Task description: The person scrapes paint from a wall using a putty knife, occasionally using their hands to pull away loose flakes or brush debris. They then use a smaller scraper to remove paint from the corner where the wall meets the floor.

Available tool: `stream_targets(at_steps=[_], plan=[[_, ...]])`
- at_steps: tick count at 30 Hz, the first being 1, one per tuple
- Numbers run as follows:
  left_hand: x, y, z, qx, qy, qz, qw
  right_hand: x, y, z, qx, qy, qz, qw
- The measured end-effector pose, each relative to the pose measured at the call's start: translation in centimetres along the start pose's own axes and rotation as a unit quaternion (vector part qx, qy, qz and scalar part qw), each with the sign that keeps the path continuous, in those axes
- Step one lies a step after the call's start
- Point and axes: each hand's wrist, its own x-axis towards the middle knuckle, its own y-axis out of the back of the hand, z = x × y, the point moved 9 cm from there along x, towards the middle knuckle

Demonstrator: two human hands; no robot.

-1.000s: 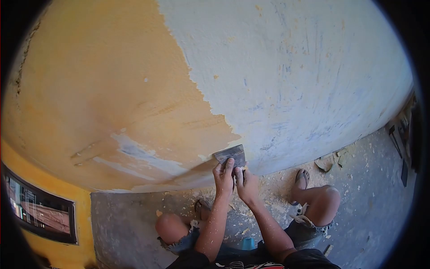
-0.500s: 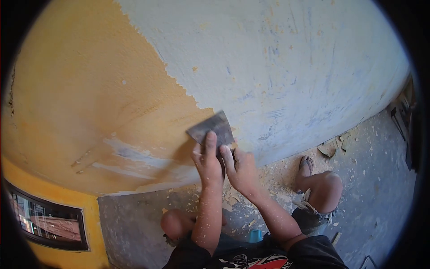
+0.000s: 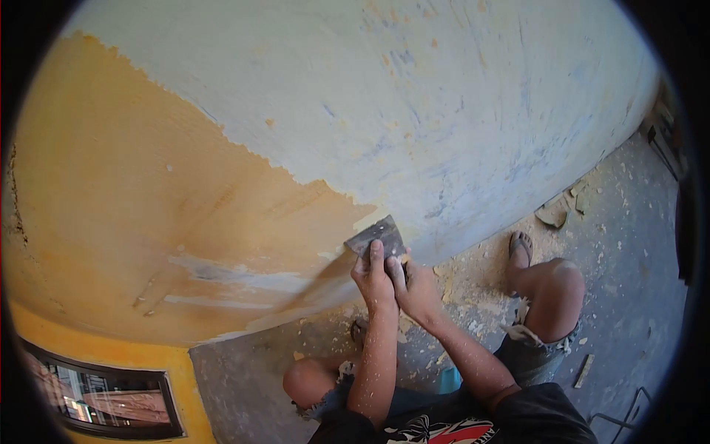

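A flat dark metal scraper [image 3: 379, 235] lies against the wall at the ragged edge between the yellow-orange paint [image 3: 148, 185] and the pale scraped surface [image 3: 355, 96]. My left hand [image 3: 375, 277] grips the scraper from below, its thumb stretched up along the blade. Close beside it on the right, my right hand [image 3: 416, 287] holds the scraper's lower part, its thumb pointing up. The handle is mostly hidden by the fingers. Pale flecks cover both forearms.
Paint chips [image 3: 481, 296] litter the grey floor [image 3: 629, 251] below the wall. My sandalled foot [image 3: 520, 249] is near the wall base. A curved shard [image 3: 552, 214], a blue object [image 3: 450, 380] and a dark-framed window [image 3: 111, 396] in a yellow wall also show.
The view has shifted, and the scraper and both hands appear lower and further right. A fresh pale strip shows where yellow paint stood near the blade.
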Motion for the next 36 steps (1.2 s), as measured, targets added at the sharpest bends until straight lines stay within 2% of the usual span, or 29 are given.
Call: stream_targets(at_steps=[1, 8, 9, 10, 13, 15, 16, 18, 20, 22, 24, 25, 29, 31, 33, 34, 36], plan=[[0.1, 0.4, -0.2, 0.012, -0.002, 0.005, 1.0, 0.2, 0.0, -0.3, 0.003, 0.022, 0.009, 1.0], [0.0, -0.1, -0.2, -0.04, 0.003, 0.0, 0.999, 1.0, -0.3, 0.6, -0.01, -0.022, -0.031, 0.999], [0.1, -0.6, 0.6, -0.04, 0.006, -0.001, 0.999, 1.3, 0.2, -1.0, -0.001, 0.037, -0.022, 0.999], [0.6, -1.5, 2.8, -0.065, -0.037, -0.011, 0.997, 1.4, 0.7, -3.2, 0.007, 0.097, -0.013, 0.995], [0.7, -4.7, 10.3, -0.054, -0.112, -0.039, 0.992, 2.9, 2.2, -9.2, 0.023, 0.137, -0.026, 0.99], [0.5, -5.2, 10.6, -0.056, -0.109, -0.046, 0.991, 2.1, 2.2, -9.3, 0.043, 0.136, -0.018, 0.99], [0.1, -4.6, 9.6, -0.01, -0.122, -0.034, 0.992, 1.5, 2.3, -8.8, 0.061, 0.131, -0.008, 0.989], [-0.7, -2.7, 5.0, 0.079, -0.155, -0.013, 0.985, 1.3, 0.7, -2.1, 0.092, 0.11, 0.029, 0.989], [-0.6, 0.1, -5.3, 0.05, -0.057, -0.033, 0.997, 1.1, -0.5, 6.6, 0.115, 0.103, 0.095, 0.983], [-1.3, 3.3, -15.7, 0.005, 0.114, -0.016, 0.993, 0.7, -1.5, 14.9, 0.006, 0.081, 0.088, 0.993], [-1.8, 3.5, -18.8, -0.041, 0.109, -0.013, 0.993, 1.3, -1.1, 17.7, -0.038, 0.052, 0.064, 0.996], [-1.8, 3.7, -19.8, -0.084, 0.109, 0.0, 0.99, 1.5, -1.5, 18.9, -0.083, 0.025, 0.041, 0.995], [-0.7, 2.6, -19.2, -0.067, 0.108, -0.036, 0.991, 3.2, -2.2, 19.7, -0.12, 0.042, 0.044, 0.991], [-0.4, 1.9, -18.2, -0.102, 0.093, -0.012, 0.99, 3.5, -1.0, 17.2, -0.118, 0.036, 0.035, 0.992], [-0.2, 1.7, -16.6, -0.092, 0.113, 0.003, 0.989, 3.7, -0.5, 14.4, -0.129, 0.079, 0.048, 0.987], [0.1, 1.0, -14.8, -0.11, 0.099, -0.002, 0.989, 3.9, -0.3, 12.5, -0.185, 0.093, 0.031, 0.978], [0.0, 1.3, -14.4, -0.118, 0.089, 0.012, 0.989, 3.1, -0.4, 13.0, -0.147, 0.073, 0.03, 0.986]])
